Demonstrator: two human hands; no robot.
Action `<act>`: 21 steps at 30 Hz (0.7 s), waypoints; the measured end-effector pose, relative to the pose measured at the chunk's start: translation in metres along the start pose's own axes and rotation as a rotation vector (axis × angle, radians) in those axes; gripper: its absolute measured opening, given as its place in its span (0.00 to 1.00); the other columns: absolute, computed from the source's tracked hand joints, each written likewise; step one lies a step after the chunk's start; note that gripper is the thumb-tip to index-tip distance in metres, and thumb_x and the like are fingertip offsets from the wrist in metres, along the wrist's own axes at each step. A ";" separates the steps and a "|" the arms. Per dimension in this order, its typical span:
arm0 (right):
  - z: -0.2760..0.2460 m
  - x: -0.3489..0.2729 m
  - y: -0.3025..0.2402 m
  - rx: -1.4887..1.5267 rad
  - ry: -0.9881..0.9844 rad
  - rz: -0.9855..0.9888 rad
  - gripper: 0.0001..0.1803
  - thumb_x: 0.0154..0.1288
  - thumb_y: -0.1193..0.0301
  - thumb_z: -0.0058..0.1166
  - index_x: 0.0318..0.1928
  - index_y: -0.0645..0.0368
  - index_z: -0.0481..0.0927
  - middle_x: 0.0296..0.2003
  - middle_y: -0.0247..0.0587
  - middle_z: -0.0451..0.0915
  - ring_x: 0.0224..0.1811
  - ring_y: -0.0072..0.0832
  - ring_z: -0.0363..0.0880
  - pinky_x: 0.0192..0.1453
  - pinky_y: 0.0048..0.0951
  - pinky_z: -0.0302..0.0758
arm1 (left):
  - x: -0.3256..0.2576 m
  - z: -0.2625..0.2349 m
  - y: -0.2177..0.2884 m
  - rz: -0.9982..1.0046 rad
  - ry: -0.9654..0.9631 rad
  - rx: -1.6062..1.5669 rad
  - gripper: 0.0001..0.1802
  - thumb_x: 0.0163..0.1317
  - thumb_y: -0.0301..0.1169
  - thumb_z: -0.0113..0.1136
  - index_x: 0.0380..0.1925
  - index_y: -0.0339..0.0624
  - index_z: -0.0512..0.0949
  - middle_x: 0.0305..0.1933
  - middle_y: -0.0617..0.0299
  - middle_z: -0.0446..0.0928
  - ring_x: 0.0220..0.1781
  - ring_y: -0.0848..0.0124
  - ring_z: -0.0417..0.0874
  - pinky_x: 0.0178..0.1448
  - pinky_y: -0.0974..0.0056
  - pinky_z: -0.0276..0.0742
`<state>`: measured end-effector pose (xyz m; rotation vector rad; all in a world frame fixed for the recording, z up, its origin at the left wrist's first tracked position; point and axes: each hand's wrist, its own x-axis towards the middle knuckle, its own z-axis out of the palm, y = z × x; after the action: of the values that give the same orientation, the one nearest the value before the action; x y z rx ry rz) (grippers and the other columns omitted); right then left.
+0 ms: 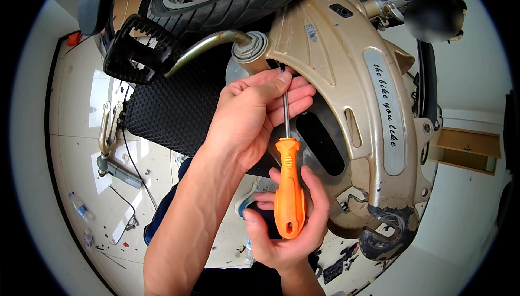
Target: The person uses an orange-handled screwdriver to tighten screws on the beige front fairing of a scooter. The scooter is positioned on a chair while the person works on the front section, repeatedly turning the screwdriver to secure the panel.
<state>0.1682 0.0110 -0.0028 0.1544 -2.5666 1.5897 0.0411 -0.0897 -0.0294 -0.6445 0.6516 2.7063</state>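
Observation:
A screwdriver with an orange handle (290, 198) stands nearly upright in the middle, its thin metal shaft (286, 114) running up to the gold-coloured bike frame (330, 63). My left hand (246, 109) pinches the shaft near its upper end between thumb and forefinger, with the other fingers stretched out behind it. The tip is hidden at the frame's edge, beside a round metal crank joint (250, 46). My right hand (295, 236) loosely cradles the handle from below; its fingers curve around both sides, with the thumb apart from it.
A bent crank arm (208, 46) with a black pedal (138, 49) juts out left, below a tyre (227, 8). Behind my left wrist lies a black textured seat or pad (170, 106). Wrenches (110, 125), a plastic bottle (80, 206), cables and small parts lie on the tiled floor.

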 end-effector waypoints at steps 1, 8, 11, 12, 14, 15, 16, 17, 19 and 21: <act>-0.001 0.000 -0.002 -0.104 -0.008 -0.041 0.39 0.52 0.77 0.62 0.62 0.73 0.56 0.44 0.63 0.77 0.30 0.28 0.82 0.35 0.21 0.80 | -0.001 0.000 0.001 -0.010 0.013 -0.029 0.14 0.67 0.23 0.52 0.48 0.22 0.72 0.43 0.45 0.79 0.44 0.62 0.85 0.50 0.64 0.85; -0.006 -0.009 0.003 -0.099 -0.004 0.007 0.27 0.63 0.80 0.53 0.59 0.72 0.57 0.41 0.58 0.78 0.31 0.26 0.81 0.34 0.21 0.80 | -0.002 0.005 0.001 0.021 0.043 0.005 0.14 0.65 0.23 0.55 0.48 0.23 0.73 0.42 0.48 0.80 0.42 0.65 0.85 0.49 0.65 0.85; -0.002 -0.012 0.003 0.082 -0.048 0.176 0.24 0.65 0.78 0.51 0.58 0.73 0.58 0.40 0.59 0.79 0.30 0.27 0.82 0.32 0.23 0.82 | -0.002 0.006 -0.001 0.075 0.052 0.102 0.13 0.65 0.23 0.56 0.47 0.23 0.75 0.41 0.49 0.81 0.41 0.67 0.85 0.48 0.67 0.84; 0.000 -0.012 0.005 0.147 -0.071 0.219 0.21 0.68 0.76 0.48 0.56 0.74 0.59 0.39 0.59 0.80 0.28 0.28 0.83 0.30 0.25 0.82 | -0.003 0.006 -0.001 0.094 0.056 0.134 0.13 0.65 0.23 0.56 0.46 0.24 0.76 0.40 0.49 0.81 0.40 0.67 0.85 0.48 0.67 0.84; 0.006 -0.007 -0.005 0.290 -0.092 0.391 0.21 0.71 0.71 0.45 0.56 0.74 0.62 0.36 0.56 0.80 0.26 0.27 0.81 0.28 0.26 0.81 | -0.002 0.002 0.001 0.099 0.042 0.179 0.13 0.65 0.23 0.56 0.46 0.24 0.76 0.40 0.49 0.81 0.40 0.68 0.85 0.48 0.68 0.84; 0.008 -0.005 -0.008 0.361 -0.109 0.475 0.21 0.72 0.69 0.43 0.57 0.74 0.62 0.34 0.55 0.80 0.23 0.27 0.79 0.26 0.26 0.79 | -0.001 0.002 0.000 0.102 0.036 0.202 0.13 0.65 0.23 0.56 0.47 0.24 0.76 0.40 0.50 0.81 0.40 0.68 0.85 0.48 0.68 0.84; 0.008 -0.005 -0.008 0.436 -0.120 0.504 0.22 0.73 0.65 0.41 0.58 0.72 0.63 0.32 0.51 0.78 0.21 0.25 0.76 0.24 0.26 0.76 | -0.001 0.001 0.000 0.118 0.036 0.225 0.14 0.66 0.23 0.54 0.48 0.24 0.75 0.41 0.49 0.81 0.39 0.68 0.85 0.48 0.68 0.83; 0.008 -0.007 -0.007 0.510 -0.131 0.533 0.24 0.74 0.62 0.38 0.58 0.71 0.63 0.29 0.48 0.77 0.19 0.24 0.73 0.22 0.26 0.73 | 0.000 0.001 0.001 0.115 0.028 0.220 0.14 0.66 0.23 0.54 0.48 0.23 0.75 0.41 0.49 0.81 0.39 0.67 0.85 0.48 0.67 0.83; 0.007 -0.007 -0.007 0.775 -0.144 0.651 0.26 0.74 0.58 0.36 0.60 0.67 0.63 0.25 0.42 0.73 0.16 0.21 0.67 0.19 0.25 0.67 | 0.001 0.000 0.002 0.108 0.014 0.209 0.14 0.67 0.23 0.52 0.49 0.23 0.74 0.41 0.48 0.81 0.39 0.66 0.85 0.48 0.66 0.83; 0.002 -0.003 -0.009 1.157 -0.144 0.828 0.27 0.73 0.55 0.38 0.61 0.64 0.63 0.22 0.36 0.69 0.14 0.19 0.60 0.18 0.25 0.61 | 0.000 -0.002 0.003 0.097 0.013 0.197 0.15 0.68 0.24 0.50 0.49 0.22 0.73 0.41 0.47 0.80 0.40 0.65 0.85 0.49 0.65 0.83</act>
<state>0.1726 0.0054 0.0043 -0.8092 -1.4350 3.2243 0.0407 -0.0927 -0.0296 -0.5949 0.9613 2.6807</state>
